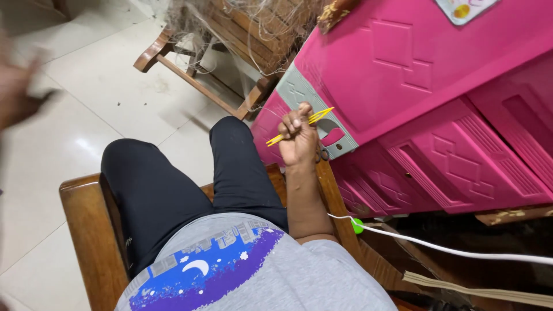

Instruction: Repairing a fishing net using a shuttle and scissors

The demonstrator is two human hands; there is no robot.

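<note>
Pale glossy floor tiles (pixel 86 115) spread beneath a seated person, seen from the person's own head-worn camera. Nearest the lens is a grey T-shirt with a blue and purple night-sky print (pixel 230 270), then legs in black trousers (pixel 167 184) resting on a polished brown wooden chair (pixel 86 230). A white cord (pixel 449 249) runs off to the right past a small green round object (pixel 357 226) by the chair's edge.

The right hand (pixel 298 141) is raised, its fingers curled shut around a slim yellow plastic netting needle (pixel 299 126), which juts out on both sides of the fist and tilts upward to the right. What looks like the dark loop of a small pair of scissors (pixel 322 154) hangs at the same hand, though it is too small to be sure. The left hand (pixel 17 92) is a brown blur at the frame's left edge; whether its fingers are apart or together cannot be told.

Beyond the right hand stands a bright pink plastic cabinet with grey trim and moulded panels (pixel 438 103). Farther back, a tangle of fine pale fishing net (pixel 230 23) drapes over a slatted wooden chair (pixel 230 63). Faint strands seem to reach from net toward needle; how much netting is done or left cannot be judged.
</note>
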